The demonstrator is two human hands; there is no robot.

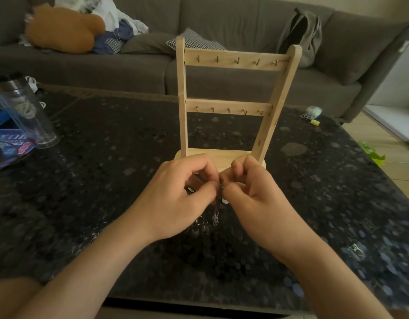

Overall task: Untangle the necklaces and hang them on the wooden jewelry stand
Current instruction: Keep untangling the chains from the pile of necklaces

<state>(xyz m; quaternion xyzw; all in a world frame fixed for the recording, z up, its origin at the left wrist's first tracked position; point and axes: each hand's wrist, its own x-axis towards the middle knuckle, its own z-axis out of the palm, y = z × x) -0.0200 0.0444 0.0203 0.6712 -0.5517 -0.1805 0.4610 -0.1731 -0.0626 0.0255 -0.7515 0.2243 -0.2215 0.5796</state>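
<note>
Wooden jewelry stand [231,104] upright on dark speckled desk [107,169], both hook rows bare. Left hand [176,196] and right hand [256,199] meet just before stand base, fingers curled, each pinching tangled necklaces [217,210]; chains dangle between hands toward desk. Clear tumbler [24,111] far left, grey sofa [199,72] behind
</note>
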